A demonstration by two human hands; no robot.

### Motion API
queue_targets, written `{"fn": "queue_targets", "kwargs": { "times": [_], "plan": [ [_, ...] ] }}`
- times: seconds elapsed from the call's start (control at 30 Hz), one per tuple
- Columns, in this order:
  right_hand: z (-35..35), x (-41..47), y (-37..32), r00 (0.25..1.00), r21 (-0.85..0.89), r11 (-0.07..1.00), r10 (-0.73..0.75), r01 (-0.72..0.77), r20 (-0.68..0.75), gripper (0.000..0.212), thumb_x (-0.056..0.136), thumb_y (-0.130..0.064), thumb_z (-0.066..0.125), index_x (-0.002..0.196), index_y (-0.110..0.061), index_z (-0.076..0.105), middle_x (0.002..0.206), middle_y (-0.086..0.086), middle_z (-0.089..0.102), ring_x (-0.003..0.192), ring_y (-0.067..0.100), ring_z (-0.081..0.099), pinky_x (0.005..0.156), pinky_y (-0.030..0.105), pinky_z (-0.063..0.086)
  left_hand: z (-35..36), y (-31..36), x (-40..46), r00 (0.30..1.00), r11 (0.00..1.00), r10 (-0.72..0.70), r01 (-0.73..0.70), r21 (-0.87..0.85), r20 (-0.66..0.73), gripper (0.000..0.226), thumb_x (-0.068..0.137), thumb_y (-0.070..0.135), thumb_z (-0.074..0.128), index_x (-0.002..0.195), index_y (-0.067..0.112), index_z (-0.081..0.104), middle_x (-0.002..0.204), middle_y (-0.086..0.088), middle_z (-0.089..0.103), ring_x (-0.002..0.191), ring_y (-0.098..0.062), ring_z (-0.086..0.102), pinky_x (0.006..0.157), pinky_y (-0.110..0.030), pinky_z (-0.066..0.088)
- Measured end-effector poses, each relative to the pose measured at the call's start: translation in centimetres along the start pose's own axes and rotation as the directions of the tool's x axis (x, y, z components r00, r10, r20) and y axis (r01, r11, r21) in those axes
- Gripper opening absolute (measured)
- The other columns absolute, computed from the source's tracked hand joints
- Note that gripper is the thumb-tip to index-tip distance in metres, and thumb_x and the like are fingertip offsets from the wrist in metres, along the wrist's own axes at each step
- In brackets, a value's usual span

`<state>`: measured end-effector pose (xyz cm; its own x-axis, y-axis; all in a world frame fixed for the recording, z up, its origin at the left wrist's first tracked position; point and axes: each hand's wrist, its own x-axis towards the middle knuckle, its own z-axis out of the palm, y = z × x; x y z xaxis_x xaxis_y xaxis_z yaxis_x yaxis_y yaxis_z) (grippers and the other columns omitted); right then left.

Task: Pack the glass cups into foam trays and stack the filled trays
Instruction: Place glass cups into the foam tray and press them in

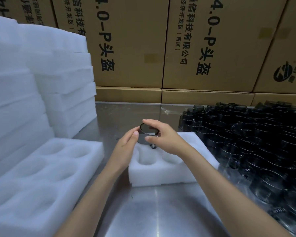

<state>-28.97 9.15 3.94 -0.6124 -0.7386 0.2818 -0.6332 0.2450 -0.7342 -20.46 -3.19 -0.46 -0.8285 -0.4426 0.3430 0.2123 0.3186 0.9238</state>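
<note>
A dark glass cup is tilted above the far left pocket of a white foam tray at the table's middle. My right hand grips the cup from the right by its rim and side. Fingertips of my left hand touch the cup's left side, fingers apart. Two near pockets of that tray show empty; my hands hide the far ones. Several dark glass cups crowd the table at the right.
An empty foam tray with several pockets lies at the left on more foam. Tall stacks of foam trays rise behind it. Cardboard boxes wall off the back. The steel table shows in front.
</note>
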Motion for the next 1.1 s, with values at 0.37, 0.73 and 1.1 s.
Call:
{"fn": "queue_targets", "kwargs": {
  "times": [0.37,0.73,1.1],
  "plan": [
    [0.3,-0.4,0.7,0.999,-0.022,1.0,0.01,-0.009,0.051,0.058,0.095,-0.016,0.05,0.148,-0.028,0.03,0.156,-0.016,0.015,0.13,0.0,0.033,0.088,-0.001,0.029,-0.5,-0.1,-0.3,0.998,0.985,0.057,-0.06,0.16,0.02,0.04,0.101,0.032,0.038,0.141,0.032,0.039,0.134,0.03,0.036,0.124,0.014,0.032,0.097,-0.004,0.022],
    [0.0,-2.9,1.1,0.971,-0.519,0.855,0.122,0.002,0.204,0.053,0.099,-0.028,0.023,0.151,-0.027,0.016,0.158,-0.016,0.005,0.143,0.0,0.005,0.113,0.027,0.015,-1.9,-0.6,-1.3,0.973,0.836,0.163,-0.223,0.501,0.16,0.056,0.085,0.031,0.02,0.122,0.028,0.062,0.135,0.017,0.051,0.129,0.007,0.03,0.11,-0.017,0.01],
    [-1.3,-3.1,1.6,0.977,-0.346,0.935,0.002,-0.078,-0.215,0.038,0.098,-0.032,0.039,0.132,-0.023,0.055,0.137,-0.007,0.052,0.132,0.011,0.039,0.102,0.031,0.035,-0.9,0.3,-1.9,0.993,0.971,0.121,-0.119,0.209,0.006,0.038,0.081,0.032,0.042,0.113,0.031,0.062,0.125,0.016,0.056,0.125,0.0,0.045,0.096,-0.001,0.029]
  ]
}}
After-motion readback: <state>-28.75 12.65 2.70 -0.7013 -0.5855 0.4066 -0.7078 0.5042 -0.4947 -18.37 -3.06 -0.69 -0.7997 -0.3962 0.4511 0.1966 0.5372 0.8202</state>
